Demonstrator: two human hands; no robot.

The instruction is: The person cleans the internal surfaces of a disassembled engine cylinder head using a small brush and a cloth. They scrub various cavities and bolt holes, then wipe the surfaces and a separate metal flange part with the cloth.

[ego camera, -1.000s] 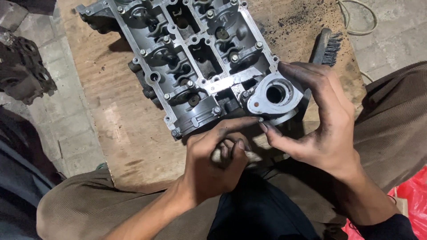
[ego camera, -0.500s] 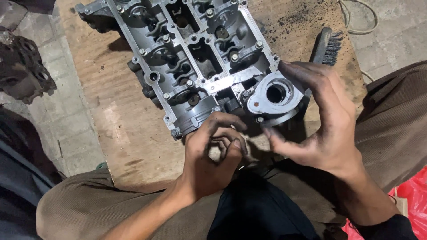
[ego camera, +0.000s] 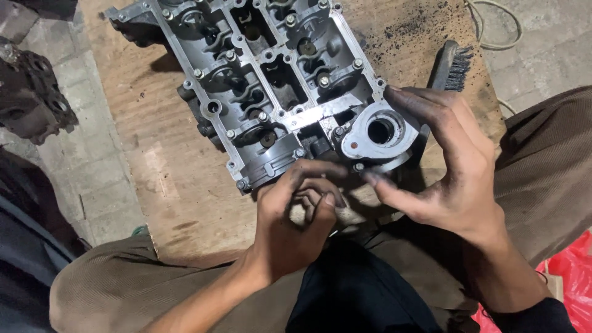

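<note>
A grey aluminium cylinder head (ego camera: 271,80) lies on a wooden board (ego camera: 166,166) in front of my knees. Its near end carries a round flange with a bore (ego camera: 364,145). My right hand (ego camera: 456,172) spans this flange, fingertips on its far rim and thumb at its near edge. My left hand (ego camera: 290,228) sits just below the head's near corner. Its fingers are curled around a small pale object, and the index finger stretches toward a bolt beside the flange. Both hands are smeared with black grime.
A black wire brush (ego camera: 453,65) lies on the board behind my right hand. A dark cast metal part (ego camera: 31,98) rests on the paving at the left. A pale cord (ego camera: 499,31) loops at the top right. A red plastic bag (ego camera: 570,271) shows at the lower right.
My left index finger pulled back into the curled hand and has now stretched out again toward the flange. My right hand has stayed on the flange, its thumb shifting slightly.
</note>
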